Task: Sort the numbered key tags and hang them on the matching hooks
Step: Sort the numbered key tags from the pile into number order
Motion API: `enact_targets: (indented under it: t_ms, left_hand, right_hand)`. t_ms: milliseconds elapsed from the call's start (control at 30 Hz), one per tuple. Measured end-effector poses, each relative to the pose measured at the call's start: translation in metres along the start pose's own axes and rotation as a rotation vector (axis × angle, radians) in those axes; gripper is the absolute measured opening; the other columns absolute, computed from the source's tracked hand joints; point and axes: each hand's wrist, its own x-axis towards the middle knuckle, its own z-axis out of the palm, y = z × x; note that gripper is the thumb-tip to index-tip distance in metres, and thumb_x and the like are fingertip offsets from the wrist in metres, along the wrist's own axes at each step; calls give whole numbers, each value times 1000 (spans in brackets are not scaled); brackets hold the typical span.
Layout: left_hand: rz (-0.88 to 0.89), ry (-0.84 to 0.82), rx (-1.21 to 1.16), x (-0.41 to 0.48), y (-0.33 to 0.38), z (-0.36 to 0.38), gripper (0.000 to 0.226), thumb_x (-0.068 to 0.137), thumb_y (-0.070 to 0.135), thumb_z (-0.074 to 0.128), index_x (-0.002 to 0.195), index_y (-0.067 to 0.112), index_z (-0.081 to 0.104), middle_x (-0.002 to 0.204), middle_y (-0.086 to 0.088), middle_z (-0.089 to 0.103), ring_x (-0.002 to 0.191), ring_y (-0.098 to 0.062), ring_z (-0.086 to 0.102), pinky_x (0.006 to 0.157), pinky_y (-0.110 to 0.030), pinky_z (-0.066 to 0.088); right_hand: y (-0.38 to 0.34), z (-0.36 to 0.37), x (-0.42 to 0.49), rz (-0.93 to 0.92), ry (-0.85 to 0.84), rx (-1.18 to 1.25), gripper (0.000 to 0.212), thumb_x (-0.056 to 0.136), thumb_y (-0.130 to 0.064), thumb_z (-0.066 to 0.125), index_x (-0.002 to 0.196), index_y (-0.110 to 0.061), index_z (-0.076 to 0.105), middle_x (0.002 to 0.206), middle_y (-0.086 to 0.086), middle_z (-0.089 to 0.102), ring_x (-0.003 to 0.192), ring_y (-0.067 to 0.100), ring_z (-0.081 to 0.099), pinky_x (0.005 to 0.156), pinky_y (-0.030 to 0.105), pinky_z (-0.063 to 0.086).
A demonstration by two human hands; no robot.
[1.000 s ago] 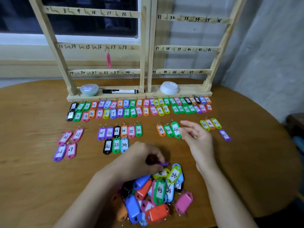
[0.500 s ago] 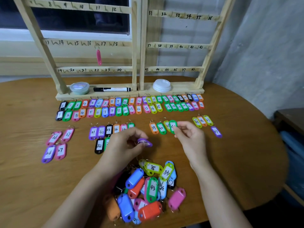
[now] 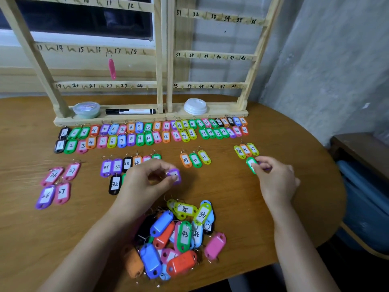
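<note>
Presently the left hand [image 3: 145, 182] is curled in a pinch, thumb and forefinger closed on a purple tag [image 3: 175, 176] held just right of the row of thirties [image 3: 117, 165]; its number is too blurred to read. The right hand [image 3: 275, 180], well apart to the right, likewise pinches a green tag [image 3: 251, 164] by its lower end, just below the trio marked 45, 46 and 47 [image 3: 245, 150]. Whether that tag rests on the table [image 3: 294, 218] or hangs a little above it I cannot tell. Between the forearms, nearer the person, lies the unsorted pile [image 3: 181, 234], a heap of tags, many face down. Farther out, sorted groups lie in order: 39 to 41 [image 3: 195, 159], a cluster of 26s and 27s [image 3: 55, 184] on the left, and two long rows [image 3: 147, 133] running from 1 into the twenties along the foot of the wooden rack [image 3: 164, 60]. On the part of the rack in view only one pink tag [image 3: 112, 68] hangs, by the hook marked 17. I judge the sorting well past halfway, with the pile left to clear, and the hanging scarcely begun. A marker [image 3: 130, 111], a small tub [image 3: 86, 109] and white lids [image 3: 195, 106] sit on the rack's base.
</note>
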Motion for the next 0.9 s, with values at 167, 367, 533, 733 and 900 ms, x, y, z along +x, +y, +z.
enact_targets:
  t_ms: [167,367,533,733,900]
  left_hand:
    - [-3,-6,17,1,-1,-1,16,82,6,72,81,21,72,80,8,71,74,-11,66,69,-22,52]
    - [-10,-14,20,2,-4,-1,14,82,7,73,82,21,72,79,8,71,74,-11,66,69,-21,52]
    - [-46,-8,-14,3,-6,-1,10,82,6,72,83,16,72,79,2,72,76,-18,68,70,-24,52]
    - [-82,20,-63,4,-5,-3,5,84,5,70,84,9,72,83,-5,73,76,-20,67,71,-22,50]
    - [-105,37,-89,3,-5,-6,5,84,5,70,84,10,70,81,-8,73,72,-11,63,68,-20,49]
  right_hand:
    - [-2,2,11,-38,54,-94,14,86,-35,68,100,-32,69,89,-10,68,99,17,49,78,35,25]
    - [1,5,14,-47,30,-162,16,87,-39,67,101,-32,69,98,-8,66,99,19,49,79,37,29]
    - [-1,1,8,-109,39,-102,18,88,-38,65,103,-30,70,102,-7,65,101,20,49,79,35,27]
    - [-21,-1,-35,-345,-174,209,10,83,-32,72,93,-32,71,82,-14,64,87,9,52,76,34,41]
    - [-28,-9,-76,-467,-450,448,20,79,-20,76,90,-36,72,80,-17,64,82,1,49,70,12,36]
